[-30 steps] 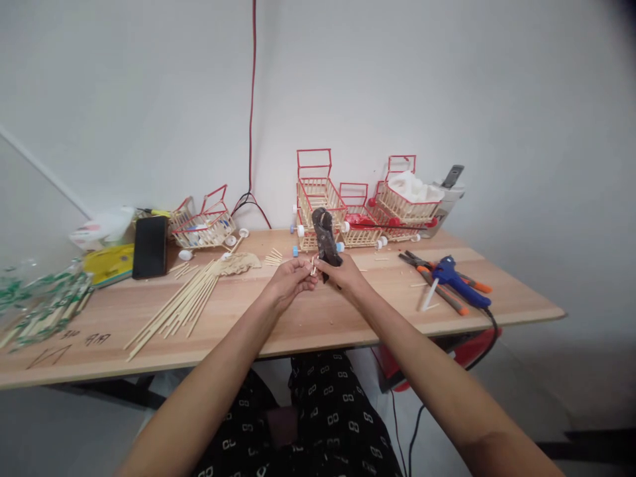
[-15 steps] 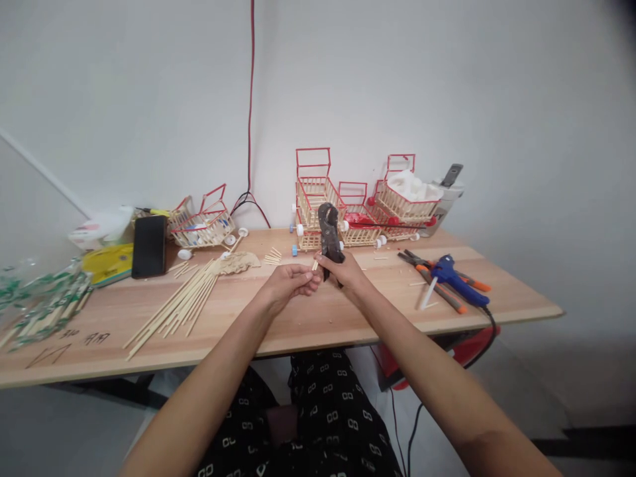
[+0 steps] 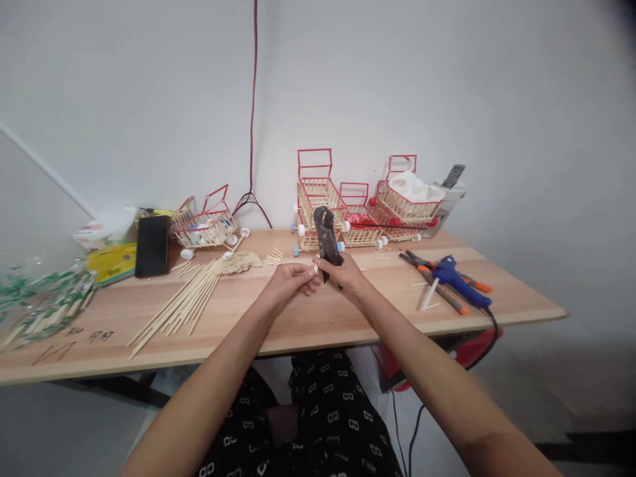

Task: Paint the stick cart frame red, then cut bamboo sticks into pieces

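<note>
Over the table's middle, my right hand (image 3: pixel 346 270) is closed around the handles of a black hand cutter (image 3: pixel 326 237), its head pointing up and away from me. Close beside it, my left hand (image 3: pixel 298 278) pinches short wooden stick pieces (image 3: pixel 316 267). The fingertips of both hands almost meet at these pieces; how many there are is too small to tell. To the left lies a fanned bundle of long wooden sticks (image 3: pixel 181 298). Several cut short sticks (image 3: pixel 274 256) rest just beyond my left hand.
Miniature stick carts with red trim (image 3: pixel 318 192) stand along the wall, another group (image 3: pixel 206 228) at left. A phone (image 3: pixel 152 245), yellow packet (image 3: pixel 114 263) and bagged sticks (image 3: pixel 54 311) lie left. At right are a blue glue gun (image 3: pixel 460 281) and orange-handled pliers (image 3: pixel 442 291).
The cutter's head has tipped slightly to the left in my right hand. Both hands stay together around the short pieces, and the view has shifted a little.
</note>
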Tool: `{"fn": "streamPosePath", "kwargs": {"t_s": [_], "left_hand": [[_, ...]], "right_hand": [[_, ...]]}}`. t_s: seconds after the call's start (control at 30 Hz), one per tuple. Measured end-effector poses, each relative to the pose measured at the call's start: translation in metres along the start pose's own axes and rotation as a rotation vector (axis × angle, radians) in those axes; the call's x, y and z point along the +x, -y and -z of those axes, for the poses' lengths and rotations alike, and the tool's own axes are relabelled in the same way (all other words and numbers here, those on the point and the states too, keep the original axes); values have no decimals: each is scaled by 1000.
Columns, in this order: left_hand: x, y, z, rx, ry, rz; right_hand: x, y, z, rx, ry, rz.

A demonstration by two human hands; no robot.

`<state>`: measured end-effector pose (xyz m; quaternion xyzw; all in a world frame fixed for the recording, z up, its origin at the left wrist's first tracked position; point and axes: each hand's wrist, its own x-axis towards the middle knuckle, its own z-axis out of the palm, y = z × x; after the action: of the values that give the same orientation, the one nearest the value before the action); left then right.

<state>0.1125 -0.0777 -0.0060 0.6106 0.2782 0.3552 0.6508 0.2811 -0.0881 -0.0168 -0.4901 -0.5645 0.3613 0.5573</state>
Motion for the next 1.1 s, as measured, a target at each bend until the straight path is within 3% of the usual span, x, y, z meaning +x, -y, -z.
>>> {"fn": "streamPosePath", "kwargs": {"t_s": [0.33, 0.47, 0.57, 0.67, 0.77, 0.9, 1.0, 1.1], "left_hand": [[2, 3, 1, -90, -40, 85], [-1, 0, -2, -86, -52, 72], [-6, -13, 6, 35, -110, 5], [-18, -40, 40, 342, -248, -100], [-38, -70, 100, 756, -430, -132], [-68, -91, 175, 1346, -654, 137], [-83, -88, 200, 1591, -687, 360], [-87, -80, 203, 1627, -696, 496]], "right_hand": [[0, 0, 0, -8, 4, 22], [3, 4, 3, 122, -154, -24], [3, 8, 5, 245, -242, -43], [2, 9, 6, 297, -280, -51], [2, 10, 6, 308, -286, -67], [3, 8, 5, 296, -285, -69], [3, 7, 4, 272, -281, -56], [2, 6, 5, 256, -275, -58]]}}
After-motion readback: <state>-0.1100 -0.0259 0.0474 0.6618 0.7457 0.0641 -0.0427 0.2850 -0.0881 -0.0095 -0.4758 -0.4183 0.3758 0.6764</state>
